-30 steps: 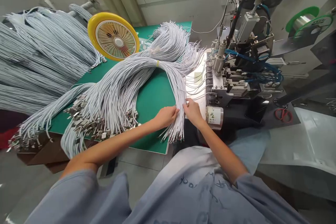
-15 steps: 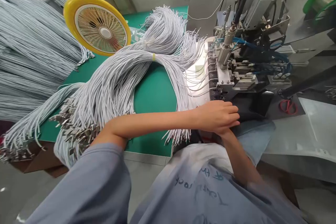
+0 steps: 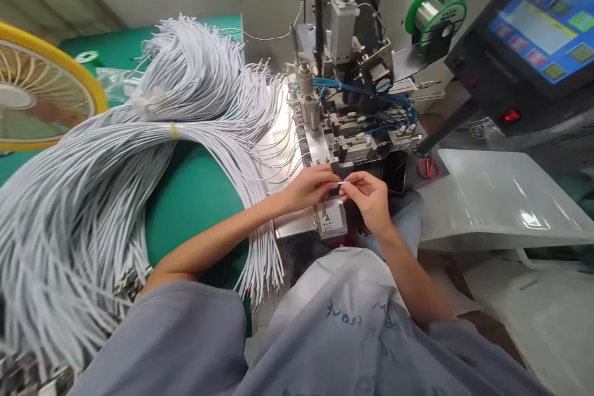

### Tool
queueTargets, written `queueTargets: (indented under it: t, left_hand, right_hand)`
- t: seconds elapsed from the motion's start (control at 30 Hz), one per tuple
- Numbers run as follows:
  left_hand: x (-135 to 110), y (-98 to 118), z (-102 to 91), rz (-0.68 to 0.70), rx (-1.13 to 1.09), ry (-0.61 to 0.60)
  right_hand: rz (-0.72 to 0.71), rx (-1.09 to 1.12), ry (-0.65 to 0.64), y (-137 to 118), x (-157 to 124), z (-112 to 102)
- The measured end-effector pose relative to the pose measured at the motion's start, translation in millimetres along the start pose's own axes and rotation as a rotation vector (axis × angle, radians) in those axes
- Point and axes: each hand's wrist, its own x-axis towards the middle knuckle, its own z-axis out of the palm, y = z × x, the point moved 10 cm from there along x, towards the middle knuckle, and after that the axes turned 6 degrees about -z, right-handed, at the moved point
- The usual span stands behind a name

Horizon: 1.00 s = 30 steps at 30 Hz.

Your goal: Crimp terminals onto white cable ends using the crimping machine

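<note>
My left hand [image 3: 310, 188] and my right hand [image 3: 370, 198] meet in front of the machine, fingertips pinched. Between them shows the thin white end of a cable [image 3: 343, 183], gripped from both sides; its fine detail is too small to make out. Just below lies a small white box-like part with a printed label [image 3: 331, 218]. Behind my hands stands the metal machine [image 3: 320, 142], with several cable ends lying in its row of slots. A thick bundle of light grey cables [image 3: 208, 136], tied with a yellow band [image 3: 174, 130], reaches across to my left forearm.
A yellow-rimmed fan [image 3: 95, 90] stands at the left on the green table mat [image 3: 195, 179]. At the right are a green solder wire spool [image 3: 431, 15], a touch screen [image 3: 542, 18], red-handled scissors [image 3: 427, 169] and a translucent white sheet [image 3: 510, 198].
My view has swung right. My hands, overlapping before, are now side by side with the white cable end visible between their fingertips.
</note>
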Motion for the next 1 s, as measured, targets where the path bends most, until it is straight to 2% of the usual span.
queueTargets:
  t: [0.1, 0.23, 0.3, 0.4, 0.47, 0.6, 0.67, 0.77, 0.87, 0.93, 1.0]
  left_hand:
    - [-3, 6, -6.1, 0.050, 0.001, 0.023]
    - [-7, 3, -5.5, 0.031, -0.035, -0.001]
    - [-7, 1, -6.2, 0.017, -0.037, -0.001]
    - [-5, 1, -9.6, 0.015, -0.006, 0.021]
    - [-4, 2, -11.4, 0.035, 0.056, 0.026]
    - [-3, 9, -11.4, 0.098, 0.281, 0.014]
    - [-3, 10, -10.9, 0.084, 0.332, 0.000]
    - [-1, 4, -16.4, -0.018, 0.221, 0.033]
    - [-1, -4, -18.3, -0.115, 0.023, 0.062]
    - [-2, -5, -15.9, -0.116, -0.025, 0.057]
    - [-3, 0, -14.1, -0.055, 0.078, 0.059]
  right_hand:
    - [0.000, 0.099, 0.008, 4, -3, 3]
    - [0.031, 0.108, -0.071, 15, 0, 10]
    - [-0.016, 0.011, -0.053, 13, 6, 9]
    - [-0.140, -0.197, 0.065, -4, 11, 1]
    - [-0.183, -0.322, 0.100, -15, 9, 1]
    - [-0.201, -0.519, 0.065, -32, 7, 3]
    - [-0.167, -0.562, 0.031, -34, 10, 3]
    - [-0.126, -0.525, 0.019, -30, 14, 3]
    - [-0.137, -0.389, 0.088, -21, 12, 4]
    - [-0.161, -0.348, 0.159, -16, 7, 4]
    - [-0.227, -0.431, 0.222, -20, 2, 4]
